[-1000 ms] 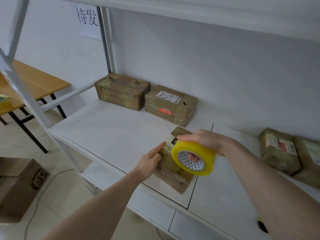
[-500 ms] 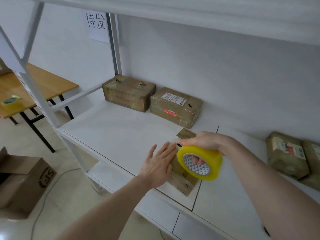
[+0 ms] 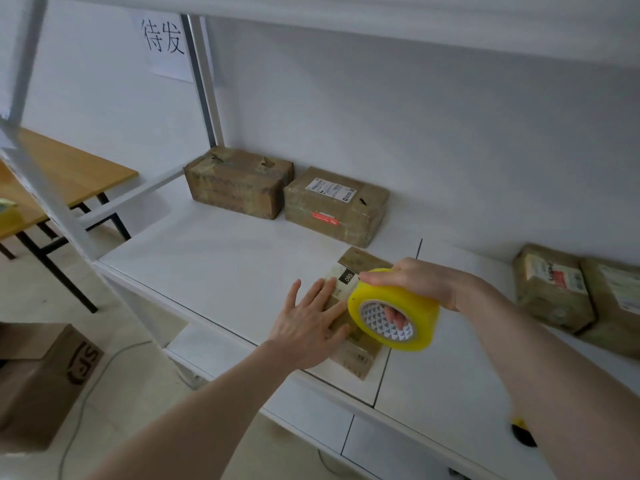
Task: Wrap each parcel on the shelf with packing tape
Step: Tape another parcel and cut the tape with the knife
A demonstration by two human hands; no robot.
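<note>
A flat brown parcel (image 3: 360, 358) lies at the front edge of the white shelf (image 3: 225, 265). My left hand (image 3: 311, 323) presses flat on its top with fingers spread. My right hand (image 3: 415, 282) grips a yellow roll of packing tape (image 3: 394, 308) just above the parcel's right side, fingers through the core. Two taped parcels stand at the back: a bare brown one (image 3: 239, 181) and one with a white label (image 3: 334, 204). Two more parcels (image 3: 550, 289) (image 3: 613, 303) sit at the right.
A wooden table (image 3: 69, 171) stands to the left, with a yellow object (image 3: 7, 213) at the frame's edge. An open cardboard box (image 3: 41, 379) sits on the floor. A paper sign (image 3: 164, 43) hangs on the wall. A small black and yellow object (image 3: 523, 433) lies under my right forearm.
My left hand went from pointing with one finger at the parcel to lying flat on it. The tape roll in my right hand has stayed over the parcel's right side.
</note>
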